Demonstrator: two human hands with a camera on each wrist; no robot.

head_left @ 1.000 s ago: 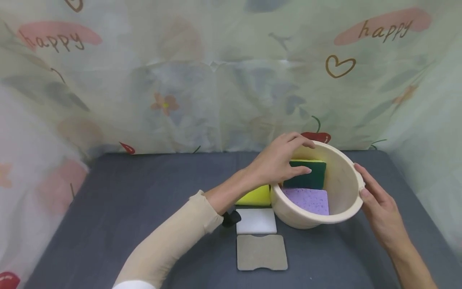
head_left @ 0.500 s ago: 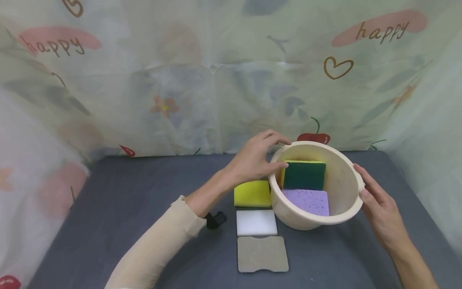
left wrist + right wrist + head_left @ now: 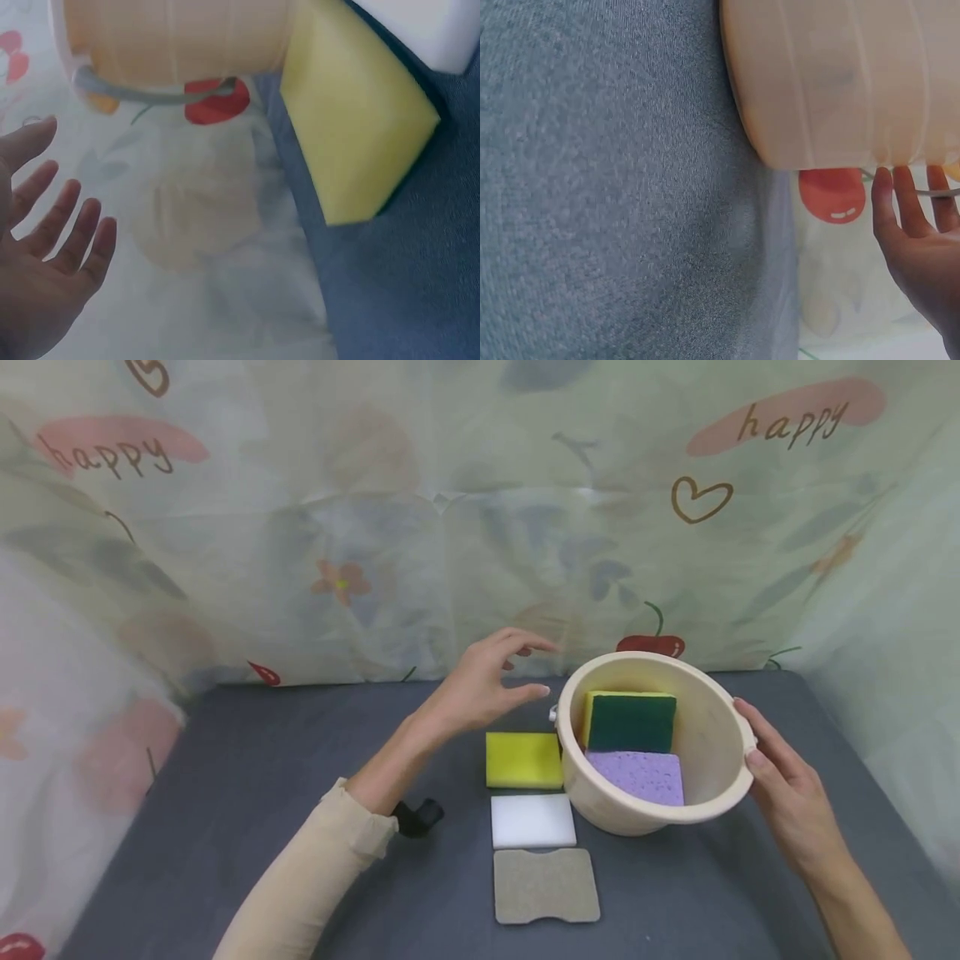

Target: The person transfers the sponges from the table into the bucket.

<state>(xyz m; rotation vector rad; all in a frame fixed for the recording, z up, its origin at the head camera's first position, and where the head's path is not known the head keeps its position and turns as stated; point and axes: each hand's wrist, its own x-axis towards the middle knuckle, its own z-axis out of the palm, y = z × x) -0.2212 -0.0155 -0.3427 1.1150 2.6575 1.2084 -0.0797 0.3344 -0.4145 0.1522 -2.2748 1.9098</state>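
My left hand (image 3: 480, 685) hovers left of the cream bucket (image 3: 600, 785), thumb and fingers apart with nothing between them. In the left wrist view its fingers (image 3: 67, 232) are spread loosely. My right hand (image 3: 795, 802) rests on the bucket's right side; in the right wrist view, fairly straight fingers (image 3: 911, 202) touch the outer wall, with the thumb hidden there. Inside the bucket, a green-and-yellow scouring sponge (image 3: 630, 723) stands on edge behind a purple sponge (image 3: 637, 777). On the table, a yellow sponge with a green layer beneath (image 3: 523, 760) lies below my left hand.
A white sponge (image 3: 532, 821) and a grey-beige notched pad (image 3: 546, 887) form a column in front of the yellow sponge. The bucket's thin handle (image 3: 150, 94) hangs at its back. A printed curtain (image 3: 442, 568) closes off the rear of the dark table (image 3: 262, 793).
My left hand has withdrawn leftward from over the bucket's opening to beside it, uncovering the yellow sponge. The right hand stays at the bucket's side, and the bucket has hardly moved.
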